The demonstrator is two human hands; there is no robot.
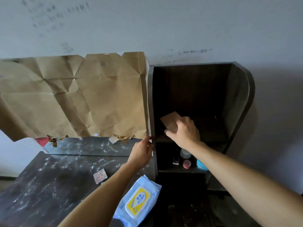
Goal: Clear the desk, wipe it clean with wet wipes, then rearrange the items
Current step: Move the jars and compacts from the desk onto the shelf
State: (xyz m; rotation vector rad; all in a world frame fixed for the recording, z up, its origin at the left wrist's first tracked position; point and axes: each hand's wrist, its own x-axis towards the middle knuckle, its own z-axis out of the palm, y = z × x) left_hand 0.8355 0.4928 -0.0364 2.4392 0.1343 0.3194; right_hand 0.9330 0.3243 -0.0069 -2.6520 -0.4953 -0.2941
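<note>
Desk (49, 177) bears the wipes pack (139, 200). Our right hand (185, 133) pinches a brown card (170, 122) inside the shelf unit (237, 95) — our left hand (141, 151) touches its side edge, grip unclear.

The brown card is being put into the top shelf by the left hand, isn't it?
No, the head view shows the right hand holding the brown card in the top shelf; the left hand only touches the shelf's side edge.
</note>
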